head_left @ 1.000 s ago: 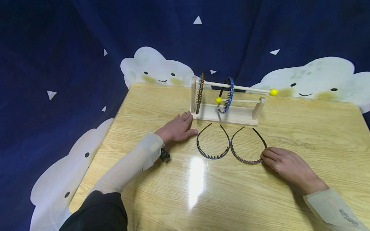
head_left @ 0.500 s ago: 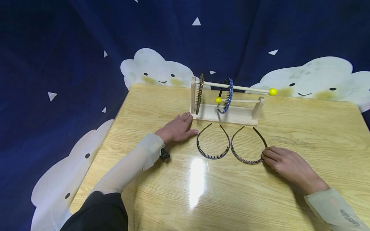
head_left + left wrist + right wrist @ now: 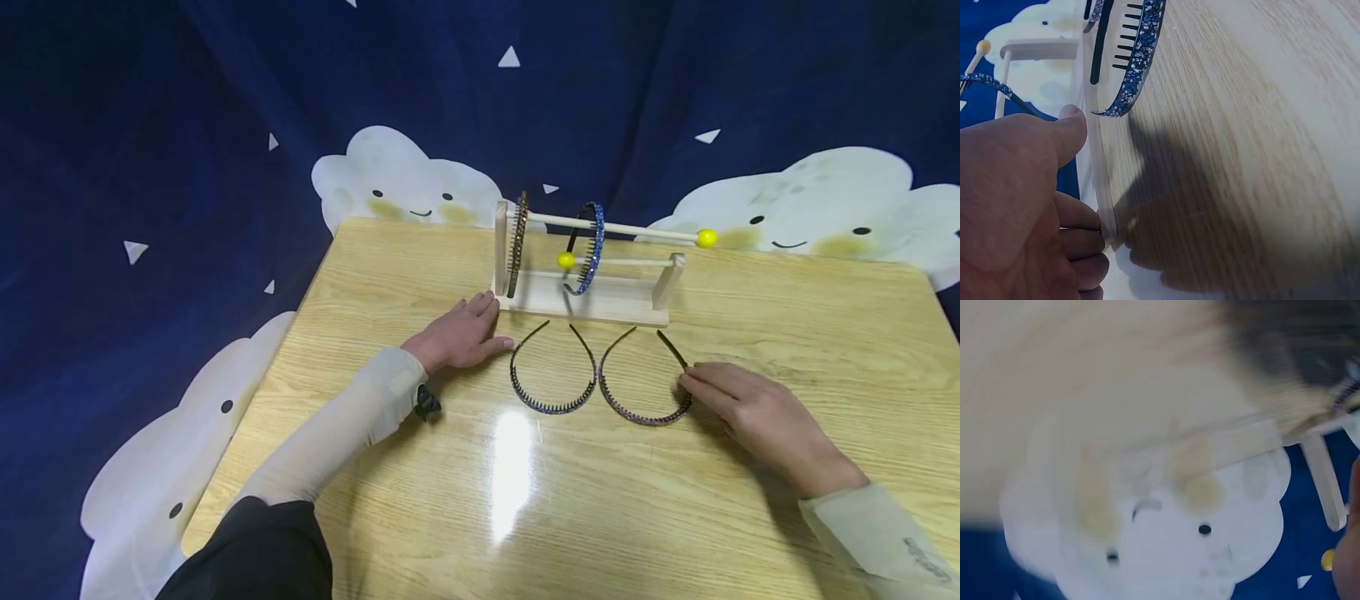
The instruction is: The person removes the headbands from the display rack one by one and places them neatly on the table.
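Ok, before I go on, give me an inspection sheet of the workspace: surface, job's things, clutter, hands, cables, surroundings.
Surface: wood-grain table, with a bright reflection near the middle.
Job's things: wooden stand upright, with a brown headband and a blue headband hanging on it; a bluish headband and a purplish headband lie side by side before it, open ends toward the stand.
Clutter: nothing seen.
Left hand: spread at the stand's left end.
Right hand: fingers at the purplish headband's outer side; whether they pinch it, I can't tell.
Cables: nothing seen.
Surroundings: dark blue cloth printed with white clouds.
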Tool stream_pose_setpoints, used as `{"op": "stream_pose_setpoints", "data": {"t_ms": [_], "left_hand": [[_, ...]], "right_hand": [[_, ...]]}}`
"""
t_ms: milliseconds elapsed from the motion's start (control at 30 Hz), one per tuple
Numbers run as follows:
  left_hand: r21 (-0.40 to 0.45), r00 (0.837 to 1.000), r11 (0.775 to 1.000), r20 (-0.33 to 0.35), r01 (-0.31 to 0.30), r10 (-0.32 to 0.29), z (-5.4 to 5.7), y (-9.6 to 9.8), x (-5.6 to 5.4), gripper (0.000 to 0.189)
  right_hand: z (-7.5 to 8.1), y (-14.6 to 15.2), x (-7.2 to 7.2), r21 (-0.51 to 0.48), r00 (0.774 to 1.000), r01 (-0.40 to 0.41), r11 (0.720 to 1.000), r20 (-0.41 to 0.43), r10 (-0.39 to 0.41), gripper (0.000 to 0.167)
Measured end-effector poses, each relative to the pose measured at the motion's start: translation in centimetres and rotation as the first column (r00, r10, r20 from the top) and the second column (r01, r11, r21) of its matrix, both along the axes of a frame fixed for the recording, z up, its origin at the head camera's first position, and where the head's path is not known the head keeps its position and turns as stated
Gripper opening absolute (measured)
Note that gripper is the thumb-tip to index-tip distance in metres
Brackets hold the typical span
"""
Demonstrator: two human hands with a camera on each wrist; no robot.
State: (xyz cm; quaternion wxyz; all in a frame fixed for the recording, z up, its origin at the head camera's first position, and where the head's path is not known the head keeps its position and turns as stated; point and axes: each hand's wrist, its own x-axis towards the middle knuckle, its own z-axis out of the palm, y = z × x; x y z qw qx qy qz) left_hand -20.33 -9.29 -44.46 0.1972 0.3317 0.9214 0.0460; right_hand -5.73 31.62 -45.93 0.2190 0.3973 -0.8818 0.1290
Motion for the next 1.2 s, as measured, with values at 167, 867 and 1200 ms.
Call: {"op": "stream_pose_setpoints", "data": {"t_ms": [167, 867, 1200], "left_hand": [[-0.005, 1.0, 1.0, -0.002, -0.004, 0.004, -0.2, -0.1, -0.1, 0.086], [-0.012, 1.0, 1.0, -0.018, -0.009, 0.009, -0.2, 0.1, 0.2, 0.085], [-0.017, 1.0, 1.0, -0.02, -0.013, 0.012, 0.1, 0.1, 0.3, 0.085]], "right_hand": [[0.6, -2.3, -0.9, -0.364, 0.995, 0.102, 0.926, 0.054, -0.089, 0.054], [6.4, -10.2, -5.6, -0.607, 0.804, 0.537, 0.586, 0.578, -0.139, 0.024], [6.9, -13.4, -8.5, -0.609, 0.768, 0.588, 0.532, 0.626, -0.132, 0.034]]}}
